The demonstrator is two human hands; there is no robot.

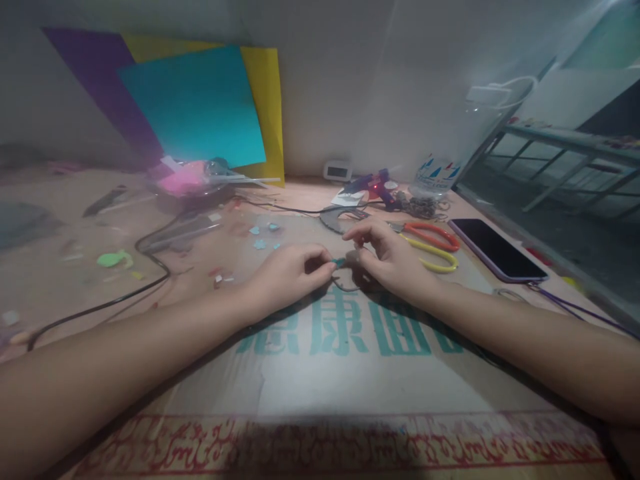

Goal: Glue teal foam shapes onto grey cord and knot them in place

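Observation:
My left hand (300,270) is closed in a pinch on a small teal piece (339,262) above the middle of the printed board. Just to the right, my right hand (387,260) has its thumb and forefinger apart, and no object shows between them. A thin dark curved strand (345,287) lies below the fingertips; whether it joins the teal piece I cannot tell. Beyond the left hand are several small light-blue cut-outs (260,245). Pliers or cutters with one red and one yellow handle (434,267) lie behind my right hand, which partly hides them.
A phone (497,250) lies at right near the table edge. A glue gun (375,187) with a red light, a plastic cup (435,173) and a small white display (337,171) stand at the back. A black cord (115,301) crosses the left side. Coloured sheets (195,110) lean on the wall.

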